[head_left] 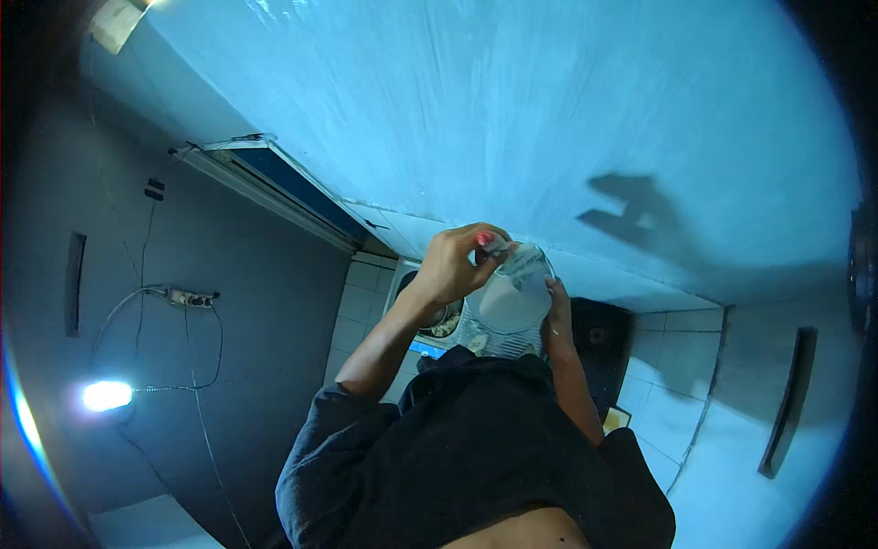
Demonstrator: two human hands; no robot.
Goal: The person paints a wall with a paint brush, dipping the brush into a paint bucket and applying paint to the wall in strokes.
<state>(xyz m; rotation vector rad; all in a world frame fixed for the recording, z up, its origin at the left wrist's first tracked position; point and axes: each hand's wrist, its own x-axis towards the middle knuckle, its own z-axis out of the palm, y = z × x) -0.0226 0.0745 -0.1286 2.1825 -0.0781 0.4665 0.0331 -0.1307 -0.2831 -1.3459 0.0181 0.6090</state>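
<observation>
- Head view: pale container [512, 304] is held up over the ribbed drainboard [494, 345].
- Head view: left hand [452, 263], above the drainboard's far-left part; fingers pinched closed on a small red-and-white item [486, 240], kind unclear.
- Head view: right hand [558, 318], at the drainboard's right; fingers slightly bent, gripping the container's side.
- Head view, risk: pale smears on the right fingers, if slippery, could let the container drop onto the drainboard.
</observation>
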